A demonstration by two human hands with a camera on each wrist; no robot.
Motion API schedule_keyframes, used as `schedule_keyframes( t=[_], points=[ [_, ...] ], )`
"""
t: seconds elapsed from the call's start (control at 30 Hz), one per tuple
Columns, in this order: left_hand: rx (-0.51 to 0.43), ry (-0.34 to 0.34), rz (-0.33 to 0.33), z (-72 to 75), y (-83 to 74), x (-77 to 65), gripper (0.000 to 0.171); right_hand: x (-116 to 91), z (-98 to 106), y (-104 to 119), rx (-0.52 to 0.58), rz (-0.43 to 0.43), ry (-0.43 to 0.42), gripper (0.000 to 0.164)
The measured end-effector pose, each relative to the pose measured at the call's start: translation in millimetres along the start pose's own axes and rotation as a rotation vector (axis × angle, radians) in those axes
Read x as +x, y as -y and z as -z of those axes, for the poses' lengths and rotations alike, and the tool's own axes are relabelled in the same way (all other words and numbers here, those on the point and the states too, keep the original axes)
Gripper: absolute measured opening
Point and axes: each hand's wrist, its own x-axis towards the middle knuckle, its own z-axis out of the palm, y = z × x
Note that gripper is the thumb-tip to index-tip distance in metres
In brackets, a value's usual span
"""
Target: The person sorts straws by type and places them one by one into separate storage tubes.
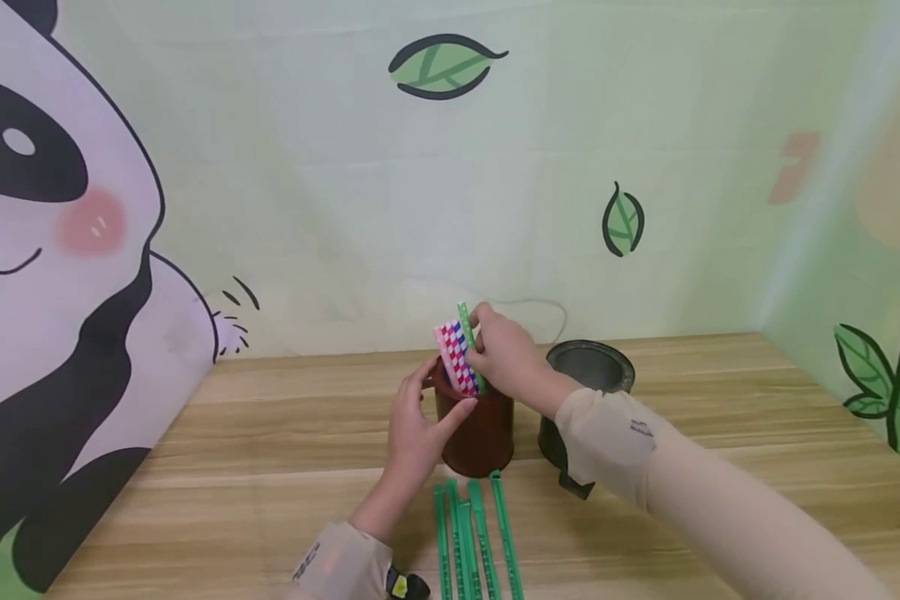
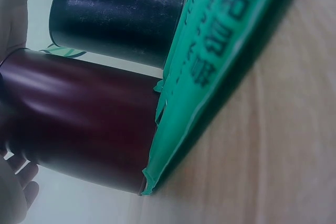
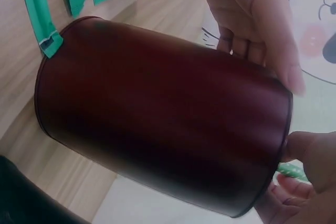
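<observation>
A dark red cup (image 1: 482,433) stands on the wooden table (image 1: 232,450) with several patterned straws (image 1: 456,357) sticking out of it. My left hand (image 1: 414,425) grips the cup's left side, thumb at the near rim. My right hand (image 1: 504,348) pinches a green dotted straw (image 1: 468,333) upright in the cup. The right wrist view shows the red cup (image 3: 157,114) close up, the left hand's fingers (image 3: 257,19) on its rim and a bit of green straw (image 3: 292,171). The left wrist view shows the red cup (image 2: 79,124).
A dark grey cup (image 1: 587,392) stands just right of the red one, also the dark cup (image 2: 115,22). Several green wrapped straws (image 1: 474,533) lie on the table in front of the cups, one green wrapper (image 2: 220,61) very near the left wrist camera. A panda backdrop (image 1: 52,250) rises at left.
</observation>
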Motion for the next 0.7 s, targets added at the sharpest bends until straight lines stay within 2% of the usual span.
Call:
schedule_keyframes(
  t=[0.3,0.47,0.7],
  points=[
    [-0.007,-0.004,0.008,0.6,0.8,-0.5,0.075,4,-13,7,-0.13,-0.049,0.076,0.038],
    [-0.008,-0.004,-0.007,-0.2,1.8,-0.1,0.075,4,-15,8,-0.106,-0.075,0.076,0.044],
    [-0.007,0.003,0.009,0.9,2.1,0.0,0.076,1,-12,6,-0.074,-0.045,0.062,0.044]
  ],
)
